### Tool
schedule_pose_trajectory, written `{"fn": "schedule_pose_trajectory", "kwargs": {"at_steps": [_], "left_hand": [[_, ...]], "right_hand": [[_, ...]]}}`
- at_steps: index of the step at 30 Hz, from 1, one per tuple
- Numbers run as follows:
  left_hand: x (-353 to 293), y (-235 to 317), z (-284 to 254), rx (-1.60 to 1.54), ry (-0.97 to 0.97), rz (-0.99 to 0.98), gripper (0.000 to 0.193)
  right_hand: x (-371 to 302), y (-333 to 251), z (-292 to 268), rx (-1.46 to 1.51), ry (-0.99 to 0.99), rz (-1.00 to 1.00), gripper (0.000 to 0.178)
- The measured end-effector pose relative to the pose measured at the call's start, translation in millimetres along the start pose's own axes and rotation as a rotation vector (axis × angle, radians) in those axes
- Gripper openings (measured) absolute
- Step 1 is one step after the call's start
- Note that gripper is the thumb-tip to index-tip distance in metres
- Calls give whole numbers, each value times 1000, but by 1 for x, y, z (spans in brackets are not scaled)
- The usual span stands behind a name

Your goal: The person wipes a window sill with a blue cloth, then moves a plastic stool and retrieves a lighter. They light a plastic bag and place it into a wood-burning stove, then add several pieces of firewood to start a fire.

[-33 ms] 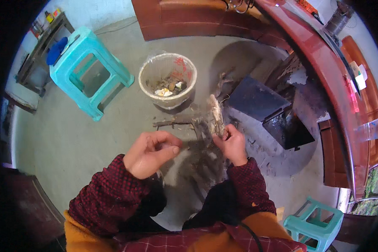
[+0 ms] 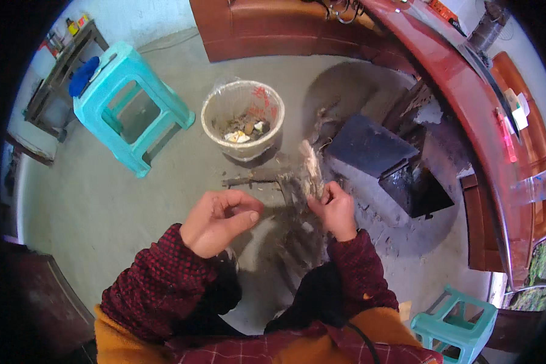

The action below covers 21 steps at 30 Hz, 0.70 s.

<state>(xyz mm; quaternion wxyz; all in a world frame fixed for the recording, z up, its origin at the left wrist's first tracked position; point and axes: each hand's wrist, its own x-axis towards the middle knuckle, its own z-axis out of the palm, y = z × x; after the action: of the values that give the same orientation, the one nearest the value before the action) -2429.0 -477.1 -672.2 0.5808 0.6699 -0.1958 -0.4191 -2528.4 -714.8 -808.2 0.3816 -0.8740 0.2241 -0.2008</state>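
My right hand [image 2: 335, 209] grips the lower end of a pale, rough strip of wood [image 2: 312, 165] between thumb and fingers. The strip stands up from the hand, its far end splintered. To the left, my left hand [image 2: 221, 221] is curled, thumb tip close to the fingertips. Whatever may be between those tips is hidden. Beyond and between the hands, a dark forked stick [image 2: 252, 180] lies on the floor. More dark sticks [image 2: 300, 242] lie below, between my knees. Right of my right hand is a low stove-like box with a dark metal plate [image 2: 373, 144] and a black opening [image 2: 421, 191].
Ahead stands a pale bucket [image 2: 242, 148] lined with clear plastic, scraps inside. A turquoise stool [image 2: 124, 79] is at the far left, another [image 2: 455, 327] at the lower right. A red table [image 2: 467, 79] arches over the right side. A brown sofa [image 2: 273, 36] lines the back.
The view has shifted very slightly, so the scene sits a little lower in the picture. Both hands keep their pose, and the wood strip stays in my right hand.
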Motion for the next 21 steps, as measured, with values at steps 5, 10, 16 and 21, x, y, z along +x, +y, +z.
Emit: {"fn": "schedule_pose_trajectory", "kwargs": {"at_steps": [5,10,16,21], "left_hand": [[-6,-1,-2,-31,45,-16,19],[-9,-21,-18,233,158,-46,24],[3,-74,-64,783,232,-29,56],[6,-120,-147,938,-57,-451,64]], "right_hand": [[4,-5,8,48,115,-44,30],[11,-19,40,565,23,176,22],[0,-54,88,1011,-252,362,21],[-5,-52,121,1173,-341,521,25]]}}
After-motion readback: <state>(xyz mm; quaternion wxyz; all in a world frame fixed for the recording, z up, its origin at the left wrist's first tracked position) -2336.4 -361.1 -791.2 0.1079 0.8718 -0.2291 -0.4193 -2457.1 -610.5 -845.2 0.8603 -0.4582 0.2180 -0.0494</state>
